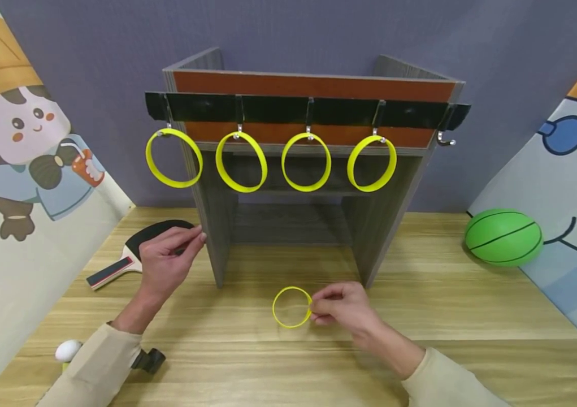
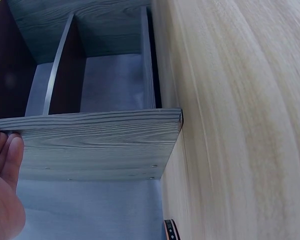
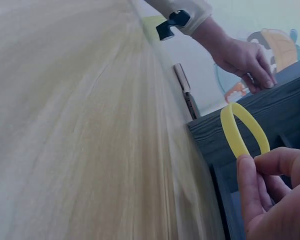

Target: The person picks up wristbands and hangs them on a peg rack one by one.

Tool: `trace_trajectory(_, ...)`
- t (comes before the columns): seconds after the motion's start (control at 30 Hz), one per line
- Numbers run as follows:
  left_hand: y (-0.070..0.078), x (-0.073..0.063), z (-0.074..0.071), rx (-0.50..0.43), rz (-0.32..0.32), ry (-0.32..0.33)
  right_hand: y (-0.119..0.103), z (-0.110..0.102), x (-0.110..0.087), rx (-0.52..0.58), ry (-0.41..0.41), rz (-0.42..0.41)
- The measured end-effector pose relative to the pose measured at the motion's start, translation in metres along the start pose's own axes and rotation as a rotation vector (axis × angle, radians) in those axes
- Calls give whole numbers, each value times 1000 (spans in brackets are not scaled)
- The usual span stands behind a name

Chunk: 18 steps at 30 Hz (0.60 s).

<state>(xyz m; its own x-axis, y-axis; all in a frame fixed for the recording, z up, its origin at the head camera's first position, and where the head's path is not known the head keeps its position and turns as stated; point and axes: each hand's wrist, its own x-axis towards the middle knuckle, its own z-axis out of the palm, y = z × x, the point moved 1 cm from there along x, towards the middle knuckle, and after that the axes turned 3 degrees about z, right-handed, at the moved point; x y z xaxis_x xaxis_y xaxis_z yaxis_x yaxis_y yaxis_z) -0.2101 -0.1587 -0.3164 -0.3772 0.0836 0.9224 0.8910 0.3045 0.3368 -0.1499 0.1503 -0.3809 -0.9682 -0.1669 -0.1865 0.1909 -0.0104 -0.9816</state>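
Observation:
My right hand [image 1: 341, 311] pinches a thin yellow ring [image 1: 274, 310] between thumb and fingers, above the table in front of a grey wooden shelf unit [image 1: 387, 209]. In the right wrist view the ring [image 3: 231, 131] stands up from the fingertips. My left hand [image 1: 168, 260] grips the front edge of the shelf's left side panel [image 2: 100, 145] with curled fingers; the exact finger contact is partly hidden. A black strip [image 1: 275, 109] across the shelf front bears several hooks with yellow rings [image 1: 241, 186] hanging from them. The rightmost hook [image 1: 446, 141] holds no ring.
A table tennis bat [image 1: 110, 273] lies left of the shelf, behind my left hand. On the right is a green ball [image 1: 504, 237] with black lines. A white egg-shaped object [image 1: 68, 350] sits beside my left sleeve. Cartoon-printed walls [image 1: 537, 169] flank the wooden table [image 1: 207, 362].

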Motion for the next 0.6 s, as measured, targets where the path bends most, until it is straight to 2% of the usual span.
trace_trajectory(0.3, -1, 1, 1, -10, 1, -2, -6, -29, -18, 44, 6, 5)
trace_trajectory(0.6, -1, 1, 1, -9, 15, 8, -14, -63, -36, 117, 65, -26)
